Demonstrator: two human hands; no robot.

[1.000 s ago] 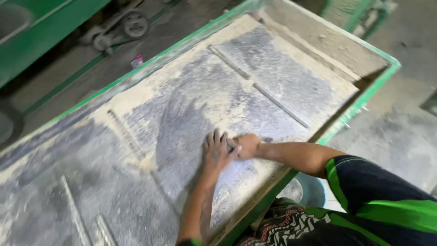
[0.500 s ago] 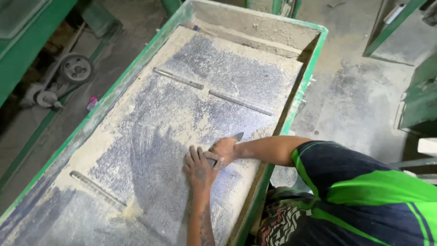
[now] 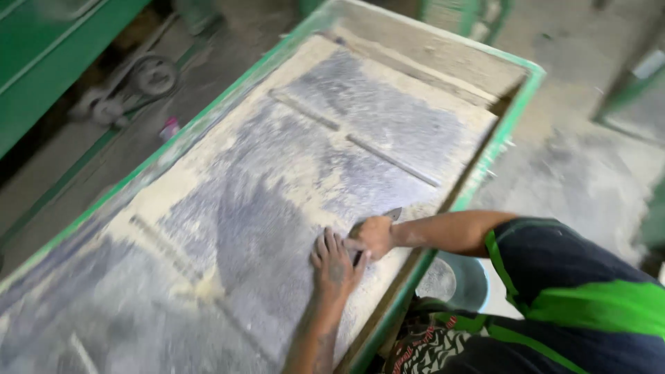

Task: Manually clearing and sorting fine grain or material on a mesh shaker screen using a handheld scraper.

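My left hand (image 3: 334, 266) lies flat, fingers spread, on the dusty grey screen (image 3: 291, 208) of a large green-framed tray (image 3: 516, 111). Right beside it my right hand (image 3: 372, 235) is closed around a small metal scraper (image 3: 392, 214), whose blade sticks out behind the fist. Both hands rest near the tray's right rim. Pale sawdust-like powder covers much of the screen.
Thin metal strips (image 3: 391, 161) cross the screen. A green machine (image 3: 41, 62) with a pulley wheel (image 3: 149, 75) stands to the left. A blue bucket (image 3: 460, 280) sits on the concrete floor by the tray's right rim, near my knee.
The view has swung, so the tray's far end now sits higher and to the right. Both hands stay together on the screen near the right rim.
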